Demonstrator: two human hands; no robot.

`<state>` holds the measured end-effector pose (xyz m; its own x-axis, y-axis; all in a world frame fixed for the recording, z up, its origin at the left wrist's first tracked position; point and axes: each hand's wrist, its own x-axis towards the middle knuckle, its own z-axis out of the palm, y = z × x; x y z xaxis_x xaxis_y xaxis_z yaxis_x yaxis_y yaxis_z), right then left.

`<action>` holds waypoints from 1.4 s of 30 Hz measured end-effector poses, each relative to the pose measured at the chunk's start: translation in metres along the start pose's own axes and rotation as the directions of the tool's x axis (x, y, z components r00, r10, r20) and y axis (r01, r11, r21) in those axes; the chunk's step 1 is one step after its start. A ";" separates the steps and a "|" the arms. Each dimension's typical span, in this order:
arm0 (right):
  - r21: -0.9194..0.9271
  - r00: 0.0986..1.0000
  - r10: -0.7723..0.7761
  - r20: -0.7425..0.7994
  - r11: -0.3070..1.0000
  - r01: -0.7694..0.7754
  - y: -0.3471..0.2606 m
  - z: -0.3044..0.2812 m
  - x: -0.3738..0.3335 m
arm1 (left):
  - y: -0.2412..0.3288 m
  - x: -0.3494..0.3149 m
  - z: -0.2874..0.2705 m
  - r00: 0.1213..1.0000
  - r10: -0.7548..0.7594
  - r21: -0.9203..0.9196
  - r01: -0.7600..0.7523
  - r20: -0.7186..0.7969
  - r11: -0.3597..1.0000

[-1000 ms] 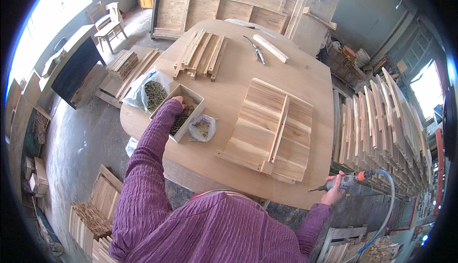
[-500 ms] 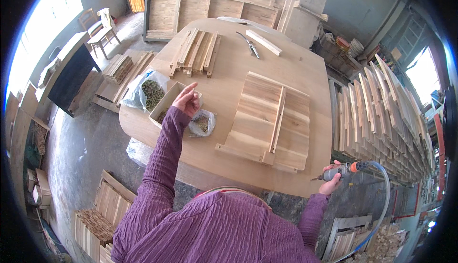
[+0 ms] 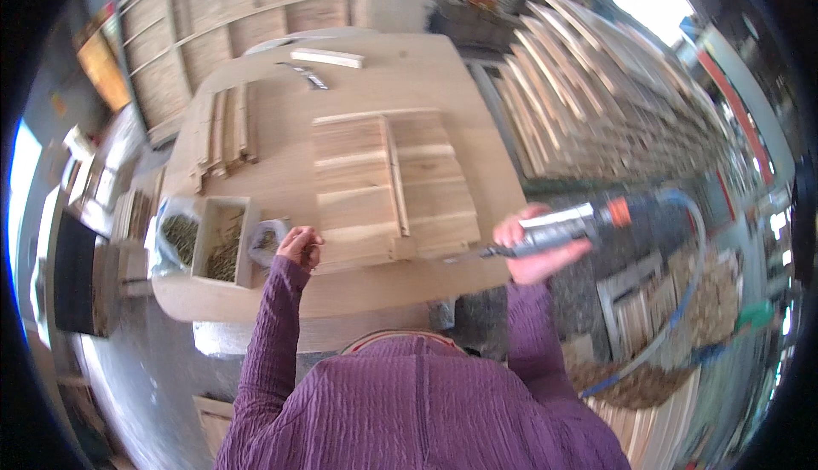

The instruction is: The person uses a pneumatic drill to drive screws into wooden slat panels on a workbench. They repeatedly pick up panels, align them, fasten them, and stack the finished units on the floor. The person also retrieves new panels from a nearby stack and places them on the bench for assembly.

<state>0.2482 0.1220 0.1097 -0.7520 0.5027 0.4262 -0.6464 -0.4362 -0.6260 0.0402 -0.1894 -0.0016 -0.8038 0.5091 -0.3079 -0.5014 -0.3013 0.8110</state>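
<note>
My right hand point(image 3: 545, 255) is wrapped round an air screwdriver point(image 3: 558, 227), a silver tool with an orange collar. Its bit points left, over the table's near edge. My left hand point(image 3: 300, 247) is closed with its fingers curled in; whatever lies in them is hidden. It hovers just beside a small plastic bag point(image 3: 267, 242) and the near left corner of a wooden panel point(image 3: 351, 182). A narrow batten point(image 3: 394, 176) lies across that panel. Left of the small bag stand an open wooden box point(image 3: 244, 253) of screws and a larger plastic bag point(image 3: 179, 236) of screws.
The table point(image 3: 285, 150) also bears a bundle of wooden strips point(image 3: 226, 133), pliers point(image 3: 308, 76) and a pale wood block point(image 3: 327, 57). A tall stack of panels point(image 3: 588, 103) stands to the right. An air hose point(image 3: 694, 265) loops down from the screwdriver.
My left hand has left the wooden box, come nearer to the panel and curled its fingers. My right hand has raised the screwdriver toward the panel. The view has turned right.
</note>
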 end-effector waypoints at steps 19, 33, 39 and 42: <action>0.388 0.978 -0.021 0.208 0.920 -0.063 -0.017 0.060 -0.021 | -0.019 0.002 0.025 0.981 -0.137 0.015 0.136 0.141 0.991; 0.366 0.919 -0.209 0.334 0.927 0.078 -0.030 0.093 -0.003 | -0.028 0.006 0.044 0.900 -0.132 -0.186 0.226 0.415 0.956; 0.099 0.939 -0.237 0.249 0.971 0.219 -0.018 0.084 -0.018 | -0.044 -0.004 0.078 0.831 -0.185 -0.240 0.353 0.525 0.904; -0.040 0.921 -0.324 0.217 0.939 0.340 -0.006 0.081 -0.020 | -0.057 -0.013 0.088 0.835 -0.264 -0.244 0.418 0.483 0.875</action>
<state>0.2569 0.0536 0.1580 -0.5108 0.4427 0.7369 -0.8580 -0.2086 -0.4694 0.1078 -0.1075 0.0001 -0.3841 0.8939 -0.2310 -0.8527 -0.2476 0.4601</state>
